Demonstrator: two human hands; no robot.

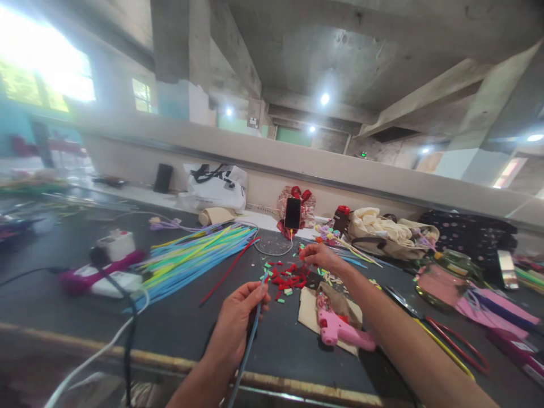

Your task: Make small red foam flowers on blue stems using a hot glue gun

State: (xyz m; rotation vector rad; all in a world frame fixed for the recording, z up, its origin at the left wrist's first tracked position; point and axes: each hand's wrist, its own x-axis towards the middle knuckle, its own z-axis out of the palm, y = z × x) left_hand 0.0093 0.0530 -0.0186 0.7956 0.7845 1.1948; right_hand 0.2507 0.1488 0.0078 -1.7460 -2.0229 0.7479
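My left hand (244,317) is closed in a pinch around the upper end of a long, thin blue stem (250,334), which hangs down past the wrist. Over the far side of a scatter of small red pieces (289,277), my right hand (318,255) has its fingertips drawn together; what they hold, if anything, is too small to make out. Small green pieces (288,292) lie mixed among the red ones, between the two hands. Below my right forearm, a pink glue gun (340,328) rests on a beige cloth-like piece (308,309).
A bundle of blue, green and yellow stems (204,255) lies left, beside a single red stem (229,272). A phone (293,213) stands upright at the back on a cable. Scissors (457,340) lie right; a purple-and-white power strip (106,277) with cords sits left.
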